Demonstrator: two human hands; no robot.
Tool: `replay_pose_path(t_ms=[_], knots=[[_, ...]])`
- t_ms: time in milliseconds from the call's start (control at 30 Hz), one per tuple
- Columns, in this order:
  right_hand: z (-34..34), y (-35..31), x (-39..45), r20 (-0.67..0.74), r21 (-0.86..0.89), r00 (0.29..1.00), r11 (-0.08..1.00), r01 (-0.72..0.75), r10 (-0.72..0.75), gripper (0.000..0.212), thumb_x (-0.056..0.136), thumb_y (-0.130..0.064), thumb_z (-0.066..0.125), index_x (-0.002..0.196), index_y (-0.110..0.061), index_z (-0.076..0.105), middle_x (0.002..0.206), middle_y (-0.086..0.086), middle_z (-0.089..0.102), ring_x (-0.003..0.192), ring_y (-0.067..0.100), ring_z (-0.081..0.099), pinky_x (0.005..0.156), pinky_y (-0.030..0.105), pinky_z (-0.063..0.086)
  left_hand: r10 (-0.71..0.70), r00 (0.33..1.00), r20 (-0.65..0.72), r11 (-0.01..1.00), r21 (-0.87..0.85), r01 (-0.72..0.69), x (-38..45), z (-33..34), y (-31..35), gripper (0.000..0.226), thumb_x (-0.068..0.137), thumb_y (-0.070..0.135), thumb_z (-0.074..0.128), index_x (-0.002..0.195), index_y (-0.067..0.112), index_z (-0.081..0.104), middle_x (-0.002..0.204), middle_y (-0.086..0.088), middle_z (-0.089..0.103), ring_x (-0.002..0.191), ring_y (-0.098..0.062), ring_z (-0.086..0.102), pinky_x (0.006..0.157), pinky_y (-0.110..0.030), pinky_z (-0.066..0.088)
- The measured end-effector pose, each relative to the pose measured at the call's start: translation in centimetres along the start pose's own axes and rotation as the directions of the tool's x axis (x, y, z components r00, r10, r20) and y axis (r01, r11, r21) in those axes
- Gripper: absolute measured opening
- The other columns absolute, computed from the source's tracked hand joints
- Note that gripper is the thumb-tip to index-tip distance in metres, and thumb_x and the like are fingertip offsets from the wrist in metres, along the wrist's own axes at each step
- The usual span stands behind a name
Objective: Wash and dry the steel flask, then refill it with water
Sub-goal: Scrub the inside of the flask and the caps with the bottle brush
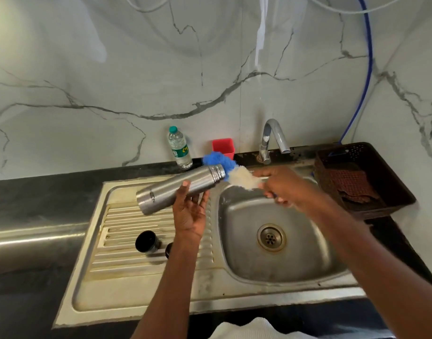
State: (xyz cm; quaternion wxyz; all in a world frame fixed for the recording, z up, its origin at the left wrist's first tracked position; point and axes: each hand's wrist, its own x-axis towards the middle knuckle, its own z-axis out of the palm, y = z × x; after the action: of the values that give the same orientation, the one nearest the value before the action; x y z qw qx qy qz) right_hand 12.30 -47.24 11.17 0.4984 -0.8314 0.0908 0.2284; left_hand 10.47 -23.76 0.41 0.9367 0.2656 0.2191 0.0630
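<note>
Head view: the left hand point(189, 211) holds the flask point(180, 189) from below, fingers curled under the middle of its body and the thumb over the near side. The flask is tilted, its open threaded mouth up and to the right, above the join of the drainboard point(126, 231) and the sink point(271, 263). The right hand point(283, 185) grips the handle of a brush point(241, 179), whose white and blue bristles sit right at the flask's mouth; whether any of them are inside I cannot tell. Two dark caps point(146, 241) stand on the drainboard near the left wrist. The tap point(271, 140) shows no running water.

The flask looks rigid, smooth steel, likely light while empty and slippery once wet or soapy. The mid-body hold seems sound: it balances the length and resists the brush's push. A firmer wrap, closer to the neck threads, would probably give better purchase during scrubbing. The bristles are soft and will bend; the handle is the part to steer.
</note>
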Motion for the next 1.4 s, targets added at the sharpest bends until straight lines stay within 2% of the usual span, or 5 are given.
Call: replay_pose_path(t_ms=[133,400,667,1233,1400], knots=[[2.9,3.5,-0.2,0.327,0.677,0.944,0.683,-0.274,0.054,0.03,0.104,-0.003,0.039,0.121,-0.017,0.059,0.064,0.0,0.042,0.036,0.001,0.025,0.033,0.014,0.016,0.044,0.996,-0.072,0.966,-0.25,-0.061,0.2,1.5,-1.3,0.086,0.069,0.019,0.092,0.146,0.01,0.057,0.132,-0.013,0.072,0.12,-0.026,0.071,0.111,-0.048,0.052],[6.2,4.2,-0.5,0.573,0.812,0.819,0.134,-0.567,-0.009,0.019,0.098,-0.001,0.036,0.084,-0.008,0.046,0.065,-0.001,0.042,0.032,0.003,0.034,0.025,0.016,0.025,0.055,0.987,-0.154,0.984,-0.159,-0.079,0.3,1.5,-1.8,0.092,0.071,0.015,0.094,0.152,0.014,0.05,0.135,-0.009,0.071,0.119,-0.021,0.072,0.091,-0.04,0.063],[5.4,5.2,-3.3,-0.189,0.243,0.978,0.962,0.129,-0.083,0.047,0.104,-0.003,0.047,0.124,-0.045,0.055,0.063,0.001,0.063,0.042,0.01,0.046,0.041,0.022,0.037,0.085,0.975,-0.205,0.993,0.098,-0.066,1.4,-1.0,0.9,0.08,0.074,0.045,0.088,0.143,0.025,0.053,0.132,-0.007,0.071,0.118,-0.03,0.07,0.092,-0.069,0.055],[4.7,8.9,-3.8,0.078,-0.581,0.535,0.398,0.71,-0.841,0.055,0.104,-0.042,0.059,0.155,-0.05,0.038,0.086,-0.017,0.061,0.072,0.008,0.063,0.06,0.03,0.054,-0.403,0.911,0.082,0.911,0.124,0.392,0.7,-2.0,1.5,0.058,0.078,0.041,0.085,0.122,0.006,0.071,0.111,-0.014,0.071,0.095,-0.034,0.073,0.086,-0.049,0.062],[3.0,8.3,-0.8,-0.221,-0.475,0.748,0.739,0.478,-0.626,0.064,0.096,-0.045,0.067,0.133,-0.082,0.031,0.098,-0.017,0.078,0.072,0.005,0.07,0.066,0.036,0.058,-0.544,0.82,0.18,0.832,0.247,0.497,0.4,-0.5,1.9,0.059,0.09,0.045,0.06,0.114,-0.008,0.071,0.1,-0.025,0.071,0.07,-0.034,0.074,0.057,-0.039,0.064]])
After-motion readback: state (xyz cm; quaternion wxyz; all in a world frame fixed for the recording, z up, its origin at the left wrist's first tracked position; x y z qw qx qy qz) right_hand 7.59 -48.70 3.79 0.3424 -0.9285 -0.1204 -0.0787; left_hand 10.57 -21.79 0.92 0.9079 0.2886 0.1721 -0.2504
